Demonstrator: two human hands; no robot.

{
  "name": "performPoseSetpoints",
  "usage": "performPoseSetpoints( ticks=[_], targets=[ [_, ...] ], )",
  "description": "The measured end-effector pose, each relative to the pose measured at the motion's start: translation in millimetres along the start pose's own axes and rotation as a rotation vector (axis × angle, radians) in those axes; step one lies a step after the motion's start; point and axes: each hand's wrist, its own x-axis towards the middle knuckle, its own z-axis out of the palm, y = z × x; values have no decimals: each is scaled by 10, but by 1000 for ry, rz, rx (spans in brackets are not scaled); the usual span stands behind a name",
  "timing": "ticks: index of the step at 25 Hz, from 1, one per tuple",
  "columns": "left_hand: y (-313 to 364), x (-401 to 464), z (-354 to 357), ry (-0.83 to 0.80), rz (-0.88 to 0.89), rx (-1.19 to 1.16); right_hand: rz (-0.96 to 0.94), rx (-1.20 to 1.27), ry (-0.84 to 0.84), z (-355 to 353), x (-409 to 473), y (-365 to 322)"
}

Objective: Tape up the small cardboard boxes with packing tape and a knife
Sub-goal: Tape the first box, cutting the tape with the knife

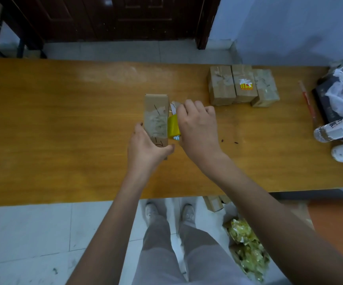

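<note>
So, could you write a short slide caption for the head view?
Left hand holds a small cardboard box while right hand applies yellow packing tape; three boxes wait behind.

Plain room, likely home packing corner: dark wooden door (pixel 113 17) top of frame, white floor tiles (pixel 33 233) below, wooden table (pixel 63 130), taped boxes (pixel 242 87) upper right.

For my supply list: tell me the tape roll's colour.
Yellow tape roll, seen in the head view under the right hand.
</note>
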Motion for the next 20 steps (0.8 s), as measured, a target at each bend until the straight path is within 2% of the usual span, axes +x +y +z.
performPoseSetpoints(
  ticks=[1, 3, 5, 8, 10, 12, 14, 16, 18, 20],
  targets=[
    [15, -34, 45, 87, 17, 29, -17, 8, 2, 5, 8, -21],
    [8, -52, 71, 136, 0, -16, -69, 72, -12, 15, 35, 34],
    [-57, -10, 43, 61, -69, -123, -56, 273, -56, 10, 76, 239],
    [-147, 56, -26, -15, -124, -294, 71, 602, -105, 65, 60, 529],
    [-152, 73, 0, -61, -145, -360, 116, 717, -116, 123, -23, 489],
    [-124, 80, 33, -88, -166, -410, 137, 794, -53, 145, -53, 414],
    [-86, 118, -6, -108, -192, -439, 111, 755, 47, 93, 1, 444],
    [-86, 188, -127, -105, -220, -491, 77, 558, 124, 9, 72, 577],
    [-117, 271, -258, -101, -212, -502, 64, 293, 103, -51, 86, 705],
    [-153, 291, -326, -119, -199, -520, 54, 172, 37, -55, 49, 725]
  ],
)
